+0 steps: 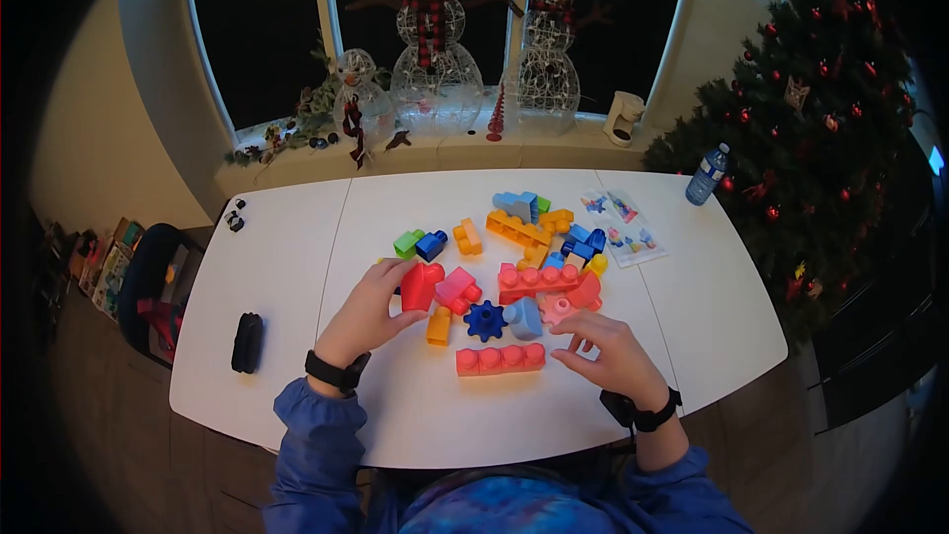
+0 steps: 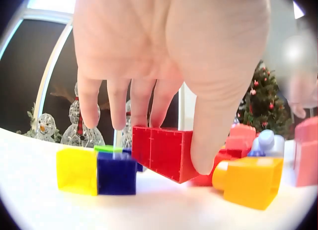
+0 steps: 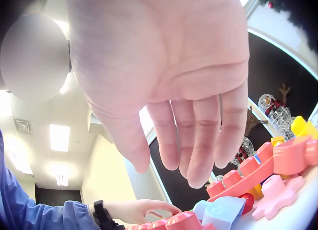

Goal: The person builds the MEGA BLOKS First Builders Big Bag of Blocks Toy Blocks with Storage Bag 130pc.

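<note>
My left hand (image 1: 364,314) pinches a red block (image 1: 420,287) between thumb and fingertips at the left of the pile. Up close in the left wrist view, that red block (image 2: 161,150) shows its hollow underside, tilted toward the camera. A pink block (image 1: 458,290) and a yellow-orange block (image 1: 438,326) lie just right of it. My right hand (image 1: 615,354) hovers with relaxed, slightly bent fingers and nothing in them. Nearest to it are a pink gear (image 1: 558,311), a light blue block (image 1: 524,317) and a coral four-stud brick (image 1: 500,360). A dark blue gear (image 1: 485,320) lies between the hands.
Farther back lie yellow-orange bricks (image 1: 516,229), several blue blocks (image 1: 583,240) and picture sheets (image 1: 625,227). A water bottle (image 1: 707,175) stands at the table's back right. On the left side rests a black case (image 1: 247,343). Wire snowmen (image 1: 435,69) stand on the sill behind.
</note>
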Available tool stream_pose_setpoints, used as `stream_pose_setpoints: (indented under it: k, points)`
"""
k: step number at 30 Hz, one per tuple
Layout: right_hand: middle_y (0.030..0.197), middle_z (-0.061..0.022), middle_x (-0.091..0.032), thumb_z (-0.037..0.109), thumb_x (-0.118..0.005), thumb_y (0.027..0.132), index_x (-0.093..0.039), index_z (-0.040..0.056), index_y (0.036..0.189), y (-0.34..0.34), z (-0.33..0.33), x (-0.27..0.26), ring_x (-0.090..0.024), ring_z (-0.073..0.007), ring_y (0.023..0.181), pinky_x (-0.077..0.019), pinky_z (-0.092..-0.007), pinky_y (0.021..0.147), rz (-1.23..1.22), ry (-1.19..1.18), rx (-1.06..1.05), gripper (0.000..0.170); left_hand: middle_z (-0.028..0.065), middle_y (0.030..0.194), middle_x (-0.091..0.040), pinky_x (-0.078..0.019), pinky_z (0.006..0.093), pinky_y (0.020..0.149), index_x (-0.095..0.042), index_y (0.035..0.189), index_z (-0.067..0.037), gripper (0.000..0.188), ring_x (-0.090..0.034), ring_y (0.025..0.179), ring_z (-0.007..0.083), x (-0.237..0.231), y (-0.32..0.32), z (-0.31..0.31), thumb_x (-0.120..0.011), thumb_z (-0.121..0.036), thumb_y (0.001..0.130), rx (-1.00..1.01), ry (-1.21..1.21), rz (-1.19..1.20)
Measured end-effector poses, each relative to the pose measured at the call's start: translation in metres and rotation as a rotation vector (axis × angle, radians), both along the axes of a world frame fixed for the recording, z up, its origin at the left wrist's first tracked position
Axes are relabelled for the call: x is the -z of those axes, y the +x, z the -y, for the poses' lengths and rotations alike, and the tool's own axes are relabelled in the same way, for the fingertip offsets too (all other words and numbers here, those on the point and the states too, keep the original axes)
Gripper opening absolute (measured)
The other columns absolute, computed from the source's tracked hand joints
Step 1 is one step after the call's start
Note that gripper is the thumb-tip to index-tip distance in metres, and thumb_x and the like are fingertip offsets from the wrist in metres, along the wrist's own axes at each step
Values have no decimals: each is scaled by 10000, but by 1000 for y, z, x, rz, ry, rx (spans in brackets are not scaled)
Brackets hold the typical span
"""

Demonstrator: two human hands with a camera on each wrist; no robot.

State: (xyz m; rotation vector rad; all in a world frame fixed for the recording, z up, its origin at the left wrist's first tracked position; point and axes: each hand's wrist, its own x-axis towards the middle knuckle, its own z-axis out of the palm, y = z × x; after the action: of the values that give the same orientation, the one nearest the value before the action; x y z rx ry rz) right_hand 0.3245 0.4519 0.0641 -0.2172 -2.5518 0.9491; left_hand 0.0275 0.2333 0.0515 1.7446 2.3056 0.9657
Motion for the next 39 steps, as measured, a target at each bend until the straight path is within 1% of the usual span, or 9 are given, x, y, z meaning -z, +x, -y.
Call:
stream_pose_setpoints:
  k: [5, 11, 14, 17, 20, 23, 26, 32, 39]
  points:
    - [1084, -79, -703, 183, -794, 901, -661, 93, 1286, -25, 27, -17, -710, -218, 810, -576, -337, 786, -91, -52, -97, 417, 207, 1397, -582, -496, 411, 1052, -523, 1465, -18, 713, -596, 1224, 354, -17, 59, 21, -837, -264, 874, 265, 97, 362]
    - [1023, -124, -688, 218, -800, 904, -654, 75, 1254, -48, 44, -8, -701, -269, 815, -558, -378, 728, -116, 39, -256, 405, 197, 1366, -597, -509, 424, 1034, -525, 1475, -24, 674, -607, 1218, 344, -8, 81, 26, -801, -254, 905, 373, 116, 515]
    - [945, -139, -682, 233, -802, 896, -658, 58, 1171, -48, 46, -8, -687, -303, 802, -541, -408, 702, -66, -8, -276, 357, 180, 1349, -610, -513, 410, 1033, -577, 1409, -27, 625, -621, 1206, 330, -10, 81, 33, -827, -214, 867, 342, 91, 487]
    - [858, -82, -674, 208, -839, 870, -672, 52, 1163, -45, 56, -6, -696, -240, 746, -551, -343, 669, 59, -12, -263, 371, 154, 1238, -658, -534, 391, 998, -659, 1250, -22, 503, -639, 1168, 319, -14, 92, 39, -857, -174, 814, 197, 100, 248]
    - [831, -77, -695, 239, -838, 869, -689, 61, 1133, -49, 66, 3, -708, -231, 717, -560, -335, 659, 135, 97, -233, 351, 135, 1084, -681, -563, 388, 924, -696, 1106, -24, 394, -665, 1053, 323, -2, 96, 47, -873, -147, 776, 85, -42, 98]
    - [833, -81, -709, 251, -825, 884, -708, 70, 1105, -51, 67, 13, -707, -213, 697, -564, -320, 642, 76, 170, -267, 309, 139, 979, -676, -574, 403, 846, -705, 1073, -24, 330, -676, 943, 338, 10, 97, 50, -849, -125, 794, 74, -25, 147]
    - [813, -72, -702, 236, -825, 885, -715, 72, 1082, -46, 61, 1, -710, -198, 709, -567, -307, 640, 102, -45, -234, 278, 155, 979, -672, -572, 411, 810, -697, 1079, -23, 311, -679, 895, 356, 24, 91, 52, -826, -118, 812, 89, -79, 215]
    - [800, -60, -705, 195, -820, 891, -728, 68, 1042, -32, 46, -3, -701, -174, 695, -561, -289, 629, 43, 1, -186, 217, 175, 918, -632, -553, 427, 798, -672, 1027, -16, 250, -658, 881, 373, 41, 89, 42, -772, -170, 858, 89, -160, 70]
    - [778, -49, -723, 166, -819, 891, -738, 61, 1007, -19, 30, 0, -698, -163, 683, -538, -280, 616, 39, -44, -132, 176, 155, 1040, -685, -558, 427, 797, -683, 1085, -25, 299, -662, 899, 360, 13, 73, 35, -787, -170, 845, 35, -117, 100]
